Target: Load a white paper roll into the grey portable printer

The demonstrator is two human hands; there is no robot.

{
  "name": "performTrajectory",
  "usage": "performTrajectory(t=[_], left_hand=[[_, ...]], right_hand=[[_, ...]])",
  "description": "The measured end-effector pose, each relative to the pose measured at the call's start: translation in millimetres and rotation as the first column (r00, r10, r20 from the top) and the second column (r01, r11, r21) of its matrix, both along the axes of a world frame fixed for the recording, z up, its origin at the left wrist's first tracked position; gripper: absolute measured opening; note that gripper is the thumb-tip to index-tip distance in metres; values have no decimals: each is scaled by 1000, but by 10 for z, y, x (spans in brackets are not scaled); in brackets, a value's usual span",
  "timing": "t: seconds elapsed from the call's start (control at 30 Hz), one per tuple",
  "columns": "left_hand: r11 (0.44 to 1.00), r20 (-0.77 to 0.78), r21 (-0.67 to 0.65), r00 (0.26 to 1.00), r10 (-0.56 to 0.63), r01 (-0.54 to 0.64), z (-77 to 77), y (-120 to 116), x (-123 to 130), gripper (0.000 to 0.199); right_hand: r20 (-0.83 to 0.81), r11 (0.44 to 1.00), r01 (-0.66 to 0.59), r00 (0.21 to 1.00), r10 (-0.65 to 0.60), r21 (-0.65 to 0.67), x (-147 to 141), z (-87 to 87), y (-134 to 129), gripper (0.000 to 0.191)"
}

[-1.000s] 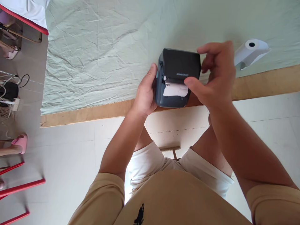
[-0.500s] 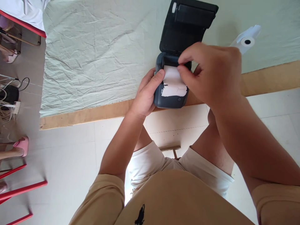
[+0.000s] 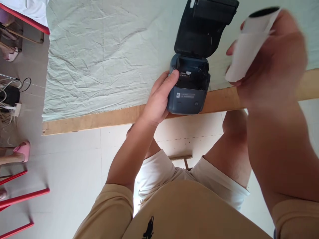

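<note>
A small dark blue-grey label printer (image 3: 187,101) has its black lid (image 3: 199,30) flipped up. Its paper bay shows a label at the bottom and no roll inside. My left hand (image 3: 158,99) grips the printer's left side, thumb over the bay's edge. To the right of the printer, above the cloth, my right hand (image 3: 276,63) is closed around a white paper roll (image 3: 249,46). A dark round end shows at the roll's top. The right hand is blurred by motion, and part of the roll sits behind its fingers.
A wrinkled pale green cloth (image 3: 104,63) covers the table, whose wooden edge (image 3: 99,121) runs in front of me. At far left are red metal chair legs (image 3: 27,197), cables (image 3: 7,109), and another person's foot in a pink slipper (image 3: 23,151).
The paper has come out of the printer's bay. My right hand has moved up and right, now with a paper roll in it. The roll seen on the cloth earlier is no longer visible.
</note>
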State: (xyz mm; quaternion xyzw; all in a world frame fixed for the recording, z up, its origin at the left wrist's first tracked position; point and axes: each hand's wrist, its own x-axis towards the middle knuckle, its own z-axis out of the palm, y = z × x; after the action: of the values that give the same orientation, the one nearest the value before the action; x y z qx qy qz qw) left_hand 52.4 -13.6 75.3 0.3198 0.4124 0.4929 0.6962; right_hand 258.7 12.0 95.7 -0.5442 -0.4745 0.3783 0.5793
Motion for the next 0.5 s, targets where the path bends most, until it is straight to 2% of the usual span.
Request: performTrajectory(t=[0.03,0.1,0.2,0.27,0.33,0.43,0.5], left_hand=[[1000,9,-2,1000,-7,7,-14,2,-5,39],[1000,14,6,1000,-14,14,-31,5,-13,37],[1000,1,11,1000,-16,16,-24,7,-10,36],[1000,-12,-8,1000,-1,1,-6,9,-1,39],[999,-26,-29,1000,12,-13,9,10,8,42],[999,-46,-51,999,13,-15,11,10,10,42],[998,-51,-55,999,10,-13,-2,11,3,41]], right_hand=[[-68,999,43,997,-44,-18,5,-98,41,39],[-61,996,88,994,-89,-7,33,-278,110,37],[235,993,104,965,-116,63,132,-421,152,41],[501,992,70,858,-114,107,220,-427,152,39],[666,994,15,741,-84,110,287,-403,150,37],[744,999,3,668,-33,41,301,-389,145,37],[772,998,37,636,8,-41,273,-401,126,45]])
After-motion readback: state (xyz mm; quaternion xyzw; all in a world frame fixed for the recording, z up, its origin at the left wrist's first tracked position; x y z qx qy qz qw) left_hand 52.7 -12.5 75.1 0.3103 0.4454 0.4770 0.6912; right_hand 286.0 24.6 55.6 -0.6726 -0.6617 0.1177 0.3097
